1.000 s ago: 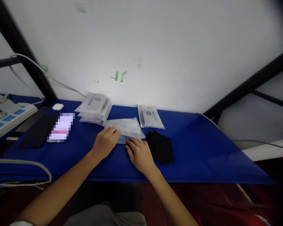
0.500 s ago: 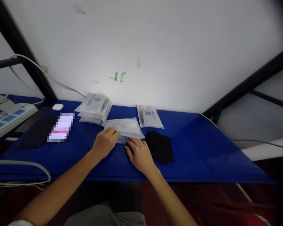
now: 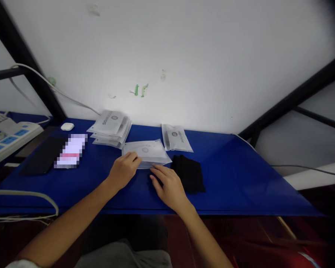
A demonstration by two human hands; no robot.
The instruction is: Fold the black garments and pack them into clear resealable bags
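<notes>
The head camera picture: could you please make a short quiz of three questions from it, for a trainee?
1. Which colour is the table? A: red; B: blue; C: white.
2. True or false: the white bag at the left hand lies between the bag stack and the black cloth.
3. Which hand is nearer to the black cloth?

Key:
1. B
2. True; that white bag lies between them.
3. The right hand

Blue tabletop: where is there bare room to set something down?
Widest bare patch: right of the black cloth and the lone printed pouch behind it. Smaller: between the lit phone screen and the left hand. Crowded: the middle, with that hand and the right hand at the central pouch, close to the pouch stack.
</notes>
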